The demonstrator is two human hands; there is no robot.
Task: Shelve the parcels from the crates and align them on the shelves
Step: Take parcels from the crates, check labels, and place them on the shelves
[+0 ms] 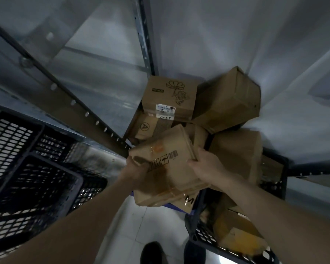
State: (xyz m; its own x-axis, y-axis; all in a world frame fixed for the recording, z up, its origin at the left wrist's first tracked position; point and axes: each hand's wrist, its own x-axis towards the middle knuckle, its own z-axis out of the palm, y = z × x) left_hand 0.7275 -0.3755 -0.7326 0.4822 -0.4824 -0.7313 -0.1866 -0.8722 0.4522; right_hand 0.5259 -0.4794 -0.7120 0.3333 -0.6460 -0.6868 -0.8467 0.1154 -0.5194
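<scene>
I hold a flat brown cardboard parcel with a barcode and handling symbols, tilted, in front of the shelving. My left hand grips its left edge from below. My right hand clamps its right edge. Beyond it lies a box with a flower drawing on top of another box with a triangle mark. A larger brown box leans tilted to the right of them. Another big box stands below it, at the right crate.
A black perforated crate at lower right holds several more brown parcels. Stacked black crates fill the lower left. Grey metal shelf uprights and a diagonal rail run above. My shoes stand on the pale floor.
</scene>
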